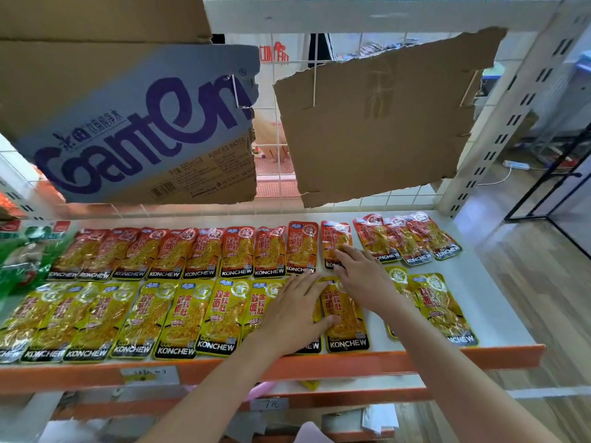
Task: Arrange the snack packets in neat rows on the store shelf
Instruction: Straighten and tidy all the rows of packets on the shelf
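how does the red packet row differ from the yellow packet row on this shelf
The red packet row lies at the back of the shelf; the yellow packet row lies along the front edge. The red packets look smaller in the picture than the yellow ones. The right hand touches a red packet, while the left hand rests flat on yellow ones. Both rows carry the KONCHEW name on a black band.

a cardboard box [134, 129] with purple lettering filled the upper left of the frame. a torn cardboard sheet [383, 123] hung at upper right against a white wire grid [278, 174]. a white power strip [515, 165] lay on the wooden floor [524, 282] at right.
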`<action>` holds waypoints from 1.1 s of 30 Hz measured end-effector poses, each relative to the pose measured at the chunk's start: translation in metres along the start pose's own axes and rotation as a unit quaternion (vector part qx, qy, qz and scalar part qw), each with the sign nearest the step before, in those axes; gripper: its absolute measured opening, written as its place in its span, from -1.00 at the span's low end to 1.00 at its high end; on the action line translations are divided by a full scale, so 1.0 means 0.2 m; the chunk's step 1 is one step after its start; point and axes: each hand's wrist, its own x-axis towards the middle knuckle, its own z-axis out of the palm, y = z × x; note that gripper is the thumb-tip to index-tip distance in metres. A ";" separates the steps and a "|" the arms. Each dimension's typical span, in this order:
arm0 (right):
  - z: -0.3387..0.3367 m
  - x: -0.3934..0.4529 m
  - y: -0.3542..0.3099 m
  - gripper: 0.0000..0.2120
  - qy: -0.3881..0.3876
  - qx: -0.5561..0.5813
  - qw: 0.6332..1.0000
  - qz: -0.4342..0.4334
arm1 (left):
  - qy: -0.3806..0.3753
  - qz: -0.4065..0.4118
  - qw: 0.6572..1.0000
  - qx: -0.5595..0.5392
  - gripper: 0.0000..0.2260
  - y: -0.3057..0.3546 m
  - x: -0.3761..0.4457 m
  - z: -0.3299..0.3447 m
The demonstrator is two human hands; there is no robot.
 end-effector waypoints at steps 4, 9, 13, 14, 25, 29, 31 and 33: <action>0.02 -0.04 -0.03 -0.58 0.011 -0.006 1.000 -0.003 | -0.001 -0.004 1.000 -0.005 -0.36 0.00 0.00 0.00; 0.04 -0.04 -0.01 -0.57 -0.006 0.014 1.000 -0.003 | -0.003 -0.014 1.000 -0.016 -0.38 0.02 -0.01 -0.01; 0.03 -0.04 0.02 -0.56 -0.029 0.028 0.999 -0.019 | 0.038 -0.023 0.998 -0.042 -0.49 0.02 0.03 -0.03; 0.03 -0.04 0.02 -0.56 -0.030 0.033 0.999 -0.021 | 0.053 -0.027 0.997 -0.041 -0.52 0.02 0.05 -0.03; -0.06 -0.03 0.27 -0.60 0.022 0.007 0.995 0.096 | 0.022 -0.079 0.995 0.060 -0.55 -0.10 0.19 -0.05; -0.03 -0.06 0.21 -0.61 0.036 0.004 0.998 0.058 | 0.036 -0.092 0.994 0.037 -0.54 -0.06 0.21 -0.06; -0.01 -0.08 0.18 -0.60 0.034 -0.006 0.998 0.043 | 0.050 -0.074 0.996 0.017 -0.54 -0.02 0.23 -0.05; 0.00 -0.10 0.17 -0.60 0.032 -0.002 0.999 0.034 | 0.052 -0.038 0.998 0.005 -0.56 0.03 0.25 -0.05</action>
